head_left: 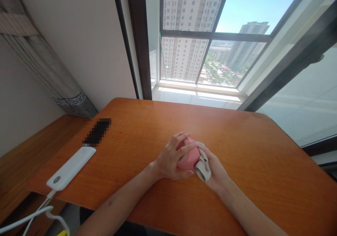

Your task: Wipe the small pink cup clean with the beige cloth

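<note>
My left hand wraps its fingers round a small pink object just above the middle of the orange wooden table. My right hand grips a beige cloth and presses it against the right side of the pink object. Both hands meet around it, so most of its shape is hidden. What the pink object is I cannot make out.
A white power bank lies near the table's left front edge, with white cables hanging off it. Beside it is a blurred dark item. A large window stands beyond the table's far edge, a rolled curtain at the left wall.
</note>
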